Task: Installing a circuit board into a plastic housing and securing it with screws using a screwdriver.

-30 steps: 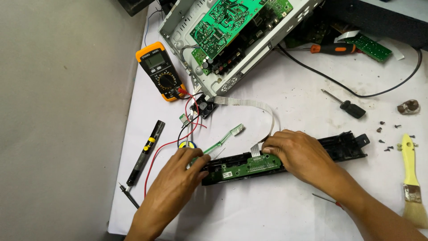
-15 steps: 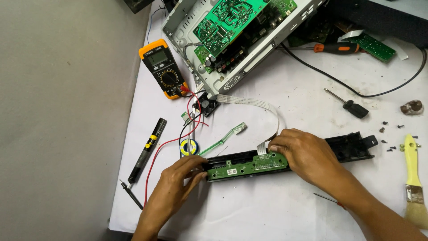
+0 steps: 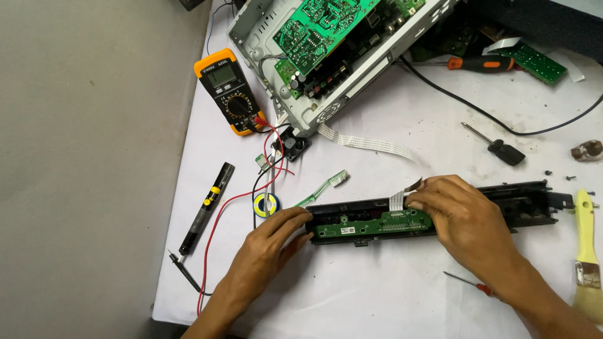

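Right now the long black panel (image 3: 440, 216) lies flat on the desk (image 3: 389, 295), with a thin green board (image 3: 377, 226) set in it. The left hand (image 3: 267, 251) presses its fingertips on the panel's left end, fingers bent, holding it steady and not closed around anything. The right hand (image 3: 461, 216) lies over the middle, fingers curled down on the white ribbon cable (image 3: 397, 201) where it meets the board. I think the cable end is being worked at its plug. That calls for a soft, straight push or pull while the panel is kept from sliding. Near the left hand sit a solder roll (image 3: 266, 203) and a green toothbrush (image 3: 323, 187). Farther off are a meter (image 3: 227, 91) and a paintbrush (image 3: 585, 251).
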